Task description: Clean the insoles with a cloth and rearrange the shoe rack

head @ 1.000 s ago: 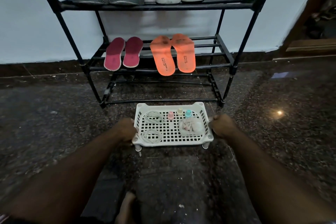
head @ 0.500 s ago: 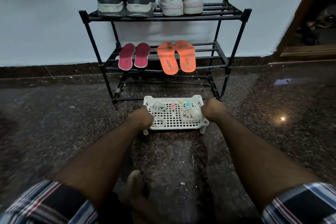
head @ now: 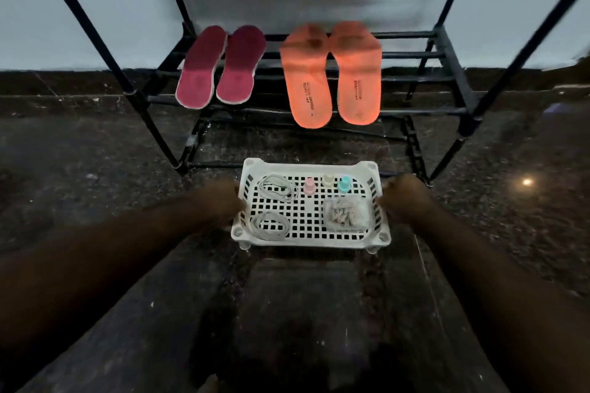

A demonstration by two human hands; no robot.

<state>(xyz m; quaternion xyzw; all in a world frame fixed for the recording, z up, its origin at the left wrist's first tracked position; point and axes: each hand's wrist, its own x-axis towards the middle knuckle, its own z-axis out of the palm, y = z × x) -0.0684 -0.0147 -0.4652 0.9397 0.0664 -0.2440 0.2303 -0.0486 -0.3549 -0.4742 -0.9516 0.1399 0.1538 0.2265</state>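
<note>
Two hands grip the white perforated plastic tray [head: 311, 234] in the head view: the left hand [head: 220, 202] holds its left wall, the right hand [head: 404, 199] its right wall, fingers curled over each rim. The tray sits on the dark speckled stone floor [head: 95, 169], just in front of the black metal shoe rack [head: 453, 73]. Its long axis runs left to right, parallel to the rack's front rail. Inside lie two coiled white laces [head: 277, 189] along the left side, three small pastel bottles [head: 328, 183] standing near the far edge, and a clear bag of small pieces [head: 348, 212] at the right. The maroon insole pair [head: 220, 68] and the orange insole pair [head: 332, 73] lie on the middle shelf, toes toward the wall, long axes running front to back, heels overhanging the front rail. Hazards, as judged: tilting the tray would likely topple the upright bottles; an uneven lift could slide the laces off; knocking the front rail may dislodge the overhanging insoles.
</note>
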